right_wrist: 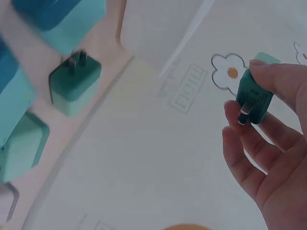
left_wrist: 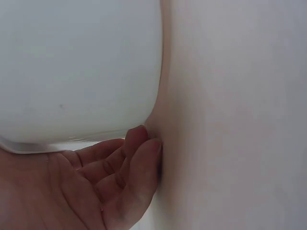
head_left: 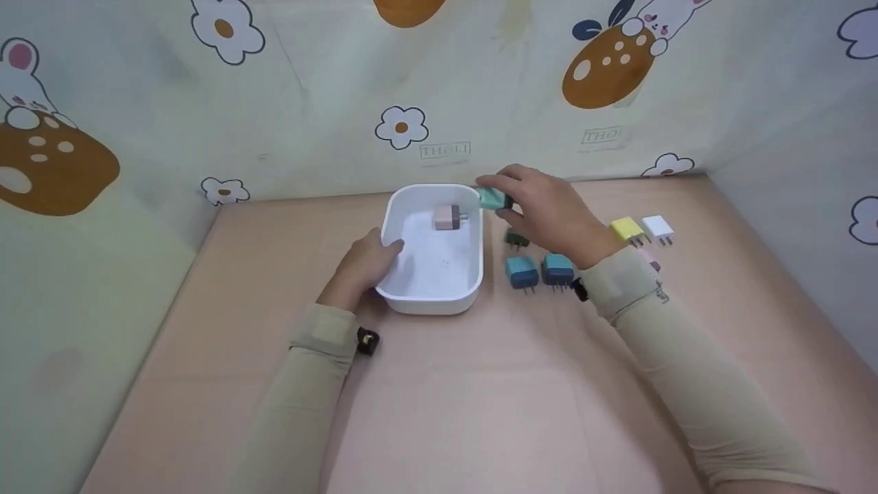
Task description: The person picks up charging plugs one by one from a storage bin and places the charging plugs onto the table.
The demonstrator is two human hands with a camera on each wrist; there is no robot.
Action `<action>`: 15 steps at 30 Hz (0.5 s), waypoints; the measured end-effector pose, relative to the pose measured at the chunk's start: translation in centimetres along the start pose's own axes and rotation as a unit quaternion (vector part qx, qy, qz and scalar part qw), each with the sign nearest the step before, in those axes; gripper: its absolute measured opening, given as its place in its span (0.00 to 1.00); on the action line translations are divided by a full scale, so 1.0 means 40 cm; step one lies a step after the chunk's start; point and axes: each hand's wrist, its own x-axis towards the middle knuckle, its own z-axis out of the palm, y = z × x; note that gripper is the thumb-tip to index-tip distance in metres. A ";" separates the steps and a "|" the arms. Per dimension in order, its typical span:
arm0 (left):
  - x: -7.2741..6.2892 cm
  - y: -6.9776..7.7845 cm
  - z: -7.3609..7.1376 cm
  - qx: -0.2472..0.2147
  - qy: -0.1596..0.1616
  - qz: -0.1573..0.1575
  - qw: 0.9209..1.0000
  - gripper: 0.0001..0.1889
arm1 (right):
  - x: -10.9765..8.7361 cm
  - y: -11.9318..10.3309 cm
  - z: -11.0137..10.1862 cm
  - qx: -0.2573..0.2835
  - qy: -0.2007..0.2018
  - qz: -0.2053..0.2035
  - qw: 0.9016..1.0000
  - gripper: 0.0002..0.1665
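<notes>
My left hand (head_left: 363, 266) holds the left wall of a white plastic box (head_left: 432, 300), thumb over its rim. In the left wrist view its fingers (left_wrist: 139, 165) curl beside the box's outer wall. Inside the box lies a pale pink charger plug (head_left: 447, 217) with a darker prong end. My right hand (head_left: 552, 209) pinches a green charger plug (head_left: 495, 198) between thumb and fingers, close to the box's far right corner. In the right wrist view that green plug (right_wrist: 254, 96) shows its dark green prong face and metal prongs.
Right of the box stand a dark green plug (head_left: 516, 238) and two blue plugs (head_left: 522, 272), prongs toward me. Farther right, past my wrist, are a yellow plug (head_left: 625, 230), a white plug (head_left: 658, 228) and a partly hidden pink one. A patterned cloth wall (head_left: 329, 137) rises behind the table.
</notes>
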 end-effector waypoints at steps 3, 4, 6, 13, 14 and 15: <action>0.001 -0.002 0.001 -0.004 -0.002 -0.004 1.000 0.35 | -0.037 0.029 -0.017 0.004 0.017 0.014 1.000 0.37; 0.002 -0.003 0.001 -0.003 -0.002 -0.004 1.000 0.35 | -0.049 0.039 -0.022 0.004 0.023 0.020 1.000 0.37; 0.002 -0.004 -0.001 0.001 -0.003 -0.006 1.000 0.35 | -0.072 0.060 -0.028 0.002 0.031 0.028 0.999 0.37; 0.003 -0.005 -0.007 0.009 -0.004 0.017 1.000 0.35 | -0.155 0.159 -0.048 -0.019 0.056 0.053 0.997 0.36; 0.003 -0.005 -0.007 0.007 -0.004 0.020 1.000 0.35 | -0.167 0.177 -0.054 -0.020 0.060 0.059 0.996 0.36; 0.003 -0.004 -0.008 0.006 -0.005 0.022 1.000 0.35 | -0.180 0.194 -0.062 -0.021 0.062 0.070 0.995 0.36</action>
